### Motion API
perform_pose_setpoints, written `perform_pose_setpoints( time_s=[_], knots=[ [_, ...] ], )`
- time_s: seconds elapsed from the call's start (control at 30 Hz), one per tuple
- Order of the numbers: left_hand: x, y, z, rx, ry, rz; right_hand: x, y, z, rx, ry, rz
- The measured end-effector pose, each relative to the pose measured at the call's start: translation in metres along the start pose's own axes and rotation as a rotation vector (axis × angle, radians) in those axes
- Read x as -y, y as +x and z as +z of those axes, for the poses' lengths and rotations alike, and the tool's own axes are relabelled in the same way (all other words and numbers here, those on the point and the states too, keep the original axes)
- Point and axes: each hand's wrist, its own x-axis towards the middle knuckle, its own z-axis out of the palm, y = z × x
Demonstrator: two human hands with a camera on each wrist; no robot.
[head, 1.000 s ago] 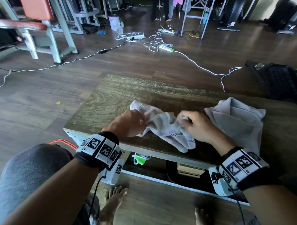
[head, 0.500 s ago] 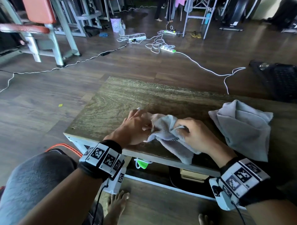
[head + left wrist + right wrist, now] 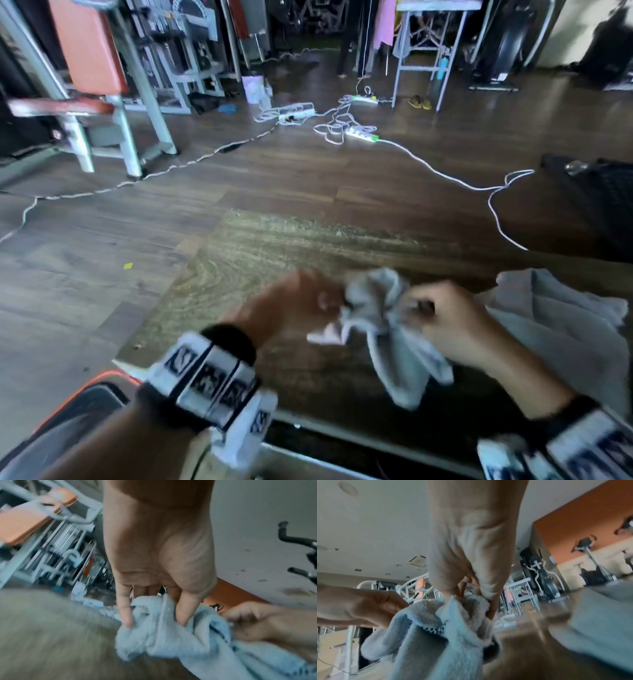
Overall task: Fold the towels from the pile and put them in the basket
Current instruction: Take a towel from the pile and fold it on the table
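Above table (image 3: 274, 246): left hand (image 3: 294, 305), right hand (image 3: 448, 322) each grip bunched towel (image 3: 380, 308); second towel (image 3: 561, 318) beside.

The head view looks forward and down from above the worn wooden bench (image 3: 308, 246), taking in both hands and the gym floor beyond. The left wrist view looks along the left hand (image 3: 157, 550), very close to its fingers, slantwise over the bench. The right wrist view looks along the right hand (image 3: 471, 547) from low beside the bench. All three share the crumpled pale grey towel (image 3: 387, 329) (image 3: 171, 639) (image 3: 440, 635).
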Motion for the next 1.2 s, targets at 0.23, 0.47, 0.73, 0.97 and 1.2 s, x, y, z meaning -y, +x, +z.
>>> perform_pose_setpoints(
  time_s=[0.23,0.47,0.73,0.97,1.2],
  knots=[
    [0.060,0.104,-0.108,-0.598,-0.157,-0.266,0.002,0.135,-0.096,-0.521,-0.127,-0.076],
    [0.083,0.105,-0.126,-0.627,-0.469,-0.569,-0.017,0.153,-0.133,-0.675,-0.073,0.057],
    [0.084,0.094,-0.120,-0.782,-0.777,-0.658,-0.010,0.140,-0.123,-0.624,0.130,0.120],
    [0.070,0.055,-0.118,-0.950,-0.517,-0.500,0.005,0.086,-0.101,-0.620,0.025,-0.200],
    [0.065,-0.015,-0.052,-0.627,-0.370,-0.459,-0.028,0.027,-0.055,-0.339,-0.293,-0.054]
  ],
)
